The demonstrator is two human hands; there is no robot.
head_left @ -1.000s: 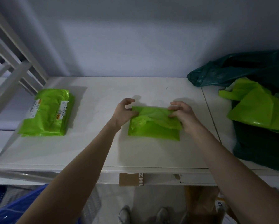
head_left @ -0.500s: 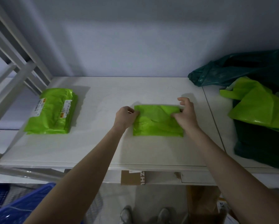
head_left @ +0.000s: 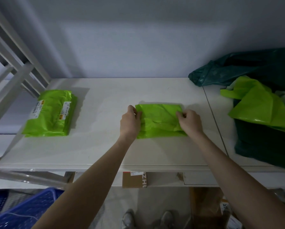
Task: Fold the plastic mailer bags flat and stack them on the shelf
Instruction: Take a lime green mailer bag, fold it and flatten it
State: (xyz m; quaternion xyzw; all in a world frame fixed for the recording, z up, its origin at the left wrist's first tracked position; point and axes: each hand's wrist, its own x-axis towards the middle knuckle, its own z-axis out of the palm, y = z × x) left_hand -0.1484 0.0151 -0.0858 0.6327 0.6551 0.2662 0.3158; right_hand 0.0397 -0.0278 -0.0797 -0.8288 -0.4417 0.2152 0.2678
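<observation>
Pinching a folded green bag (head_left: pixel 160 121) mid-shelf (head_left: pixel 97 146) with left hand (head_left: pixel 130 121) and right hand (head_left: pixel 190 122), we have one stack (head_left: pixel 51 113) done at left; loose bags (head_left: pixel 260 104) remain.

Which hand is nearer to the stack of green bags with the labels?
Left. The left hand grips the left edge of the folded bag, on the side toward the labelled stack; the right hand grips its right edge, farther away.
</observation>
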